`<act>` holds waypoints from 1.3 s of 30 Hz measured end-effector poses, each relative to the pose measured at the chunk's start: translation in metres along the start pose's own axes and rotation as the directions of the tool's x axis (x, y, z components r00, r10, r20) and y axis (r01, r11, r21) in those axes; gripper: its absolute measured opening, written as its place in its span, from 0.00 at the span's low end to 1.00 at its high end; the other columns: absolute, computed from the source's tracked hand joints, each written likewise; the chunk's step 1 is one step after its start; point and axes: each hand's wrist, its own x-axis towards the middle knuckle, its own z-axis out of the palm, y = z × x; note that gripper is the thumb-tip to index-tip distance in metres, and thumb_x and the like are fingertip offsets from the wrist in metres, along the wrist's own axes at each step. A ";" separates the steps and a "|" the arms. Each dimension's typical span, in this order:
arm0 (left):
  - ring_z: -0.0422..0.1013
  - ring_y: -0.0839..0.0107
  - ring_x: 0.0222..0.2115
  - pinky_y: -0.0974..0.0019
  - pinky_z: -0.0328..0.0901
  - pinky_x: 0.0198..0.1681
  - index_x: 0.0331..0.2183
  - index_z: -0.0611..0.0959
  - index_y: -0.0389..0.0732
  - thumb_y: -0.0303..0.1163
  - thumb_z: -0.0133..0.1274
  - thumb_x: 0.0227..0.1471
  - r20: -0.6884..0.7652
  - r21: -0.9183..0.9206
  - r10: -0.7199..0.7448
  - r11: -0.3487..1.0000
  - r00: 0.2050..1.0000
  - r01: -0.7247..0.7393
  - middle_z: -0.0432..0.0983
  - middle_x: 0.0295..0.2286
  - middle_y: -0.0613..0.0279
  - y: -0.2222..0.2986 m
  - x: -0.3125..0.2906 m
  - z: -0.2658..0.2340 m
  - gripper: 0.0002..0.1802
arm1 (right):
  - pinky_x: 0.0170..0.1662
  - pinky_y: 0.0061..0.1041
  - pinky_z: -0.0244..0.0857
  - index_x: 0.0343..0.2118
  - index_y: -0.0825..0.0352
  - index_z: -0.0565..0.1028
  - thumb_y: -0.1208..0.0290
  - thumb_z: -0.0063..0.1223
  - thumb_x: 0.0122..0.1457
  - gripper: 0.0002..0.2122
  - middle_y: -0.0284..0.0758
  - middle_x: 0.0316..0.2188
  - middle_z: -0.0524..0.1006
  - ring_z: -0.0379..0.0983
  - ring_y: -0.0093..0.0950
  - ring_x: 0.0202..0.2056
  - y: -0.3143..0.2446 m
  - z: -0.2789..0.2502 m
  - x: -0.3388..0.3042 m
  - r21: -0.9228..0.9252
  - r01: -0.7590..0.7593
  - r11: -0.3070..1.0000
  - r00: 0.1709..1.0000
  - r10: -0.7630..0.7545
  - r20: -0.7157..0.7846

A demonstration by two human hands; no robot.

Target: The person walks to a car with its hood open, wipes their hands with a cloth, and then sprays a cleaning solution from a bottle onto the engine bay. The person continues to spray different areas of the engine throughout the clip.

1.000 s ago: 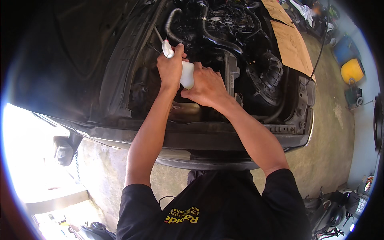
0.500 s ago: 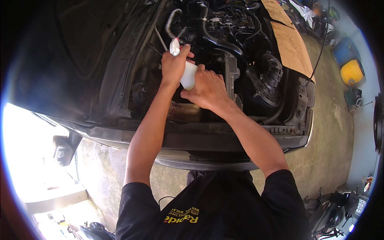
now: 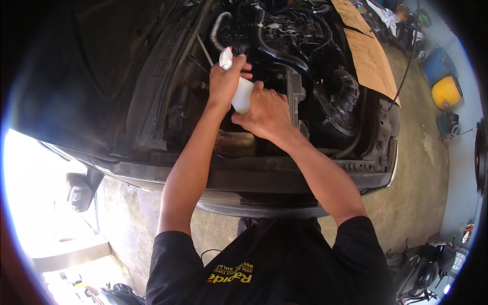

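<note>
Two bare hands over an open engine bay (image 3: 180, 122). We note the left grip (image 3: 222, 85) closed around the neck of a white spray bottle (image 3: 242, 97). Its spray head (image 3: 225, 59), white with a touch of red, pokes out above this grip. The right grip (image 3: 267, 111) is closed on the lower body of the bottle, at its right side; we cannot see all the fingertips. So the bottle sits between the two grips, both in contact with it, above the bay.

Just left of and above the left grip, we see a thin rod (image 3: 204, 49); above that grip, a pale ribbed hose (image 3: 216, 31). Above the right grip, a smooth black hose (image 3: 281, 54) runs across, with the dark engine (image 3: 292, 33) past it. Right of the right grip, well apart, we record a thick corrugated black duct (image 3: 339, 104); further right and higher, brown sheets (image 3: 371, 63) along the vehicle's edge. Below both grips, a dull metallic part (image 3: 236, 144) lies near the front. Far right of the grips: a yellow container (image 3: 447, 92) beside a blue drum (image 3: 436, 65).
</note>
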 end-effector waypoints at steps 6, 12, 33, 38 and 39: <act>0.85 0.66 0.32 0.61 0.77 0.37 0.46 0.87 0.33 0.43 0.65 0.67 0.038 -0.046 0.027 0.999 0.999 -0.025 0.88 0.36 0.54 0.002 0.000 0.003 0.20 | 0.57 0.50 0.75 0.48 0.77 0.75 0.53 0.78 0.47 0.35 0.52 0.40 0.86 0.85 0.51 0.48 0.000 0.001 0.000 -0.011 -0.010 1.000 1.000 0.010 -0.015; 0.85 0.67 0.37 0.61 0.77 0.40 0.49 0.87 0.34 0.44 0.65 0.68 0.107 -0.009 -0.020 1.000 0.994 0.021 0.88 0.41 0.53 0.005 0.001 -0.003 0.21 | 0.56 0.50 0.76 0.47 0.76 0.75 0.53 0.79 0.46 0.35 0.52 0.39 0.87 0.86 0.51 0.46 0.005 0.006 -0.004 -0.056 0.070 0.996 0.987 -0.078 -0.144; 0.61 0.56 0.74 0.45 0.59 0.73 0.79 0.61 0.45 0.81 0.41 0.67 0.489 -0.117 0.090 0.992 0.868 -0.037 0.65 0.72 0.50 -0.008 -0.013 -0.002 0.59 | 0.58 0.42 0.76 0.57 0.73 0.76 0.57 0.77 0.51 0.35 0.53 0.46 0.86 0.85 0.50 0.51 0.041 -0.044 0.017 0.373 0.028 0.927 0.973 0.060 -0.223; 0.74 0.62 0.62 0.55 0.73 0.64 0.72 0.67 0.39 0.36 0.73 0.64 0.580 -0.076 0.223 0.972 0.784 -0.221 0.75 0.63 0.52 -0.010 -0.036 0.028 0.45 | 0.52 0.31 0.77 0.63 0.75 0.77 0.58 0.77 0.60 0.34 0.43 0.51 0.85 0.83 0.28 0.48 0.053 -0.092 0.010 0.849 0.078 0.523 0.990 0.062 -0.129; 0.77 0.62 0.59 0.55 0.75 0.61 0.69 0.70 0.38 0.34 0.73 0.63 0.593 -0.097 0.275 0.957 0.757 -0.272 0.78 0.60 0.52 -0.012 -0.042 0.032 0.41 | 0.50 0.31 0.77 0.61 0.74 0.80 0.60 0.77 0.60 0.30 0.41 0.49 0.86 0.83 0.27 0.47 0.048 -0.092 0.006 0.840 0.167 0.517 0.964 0.095 -0.250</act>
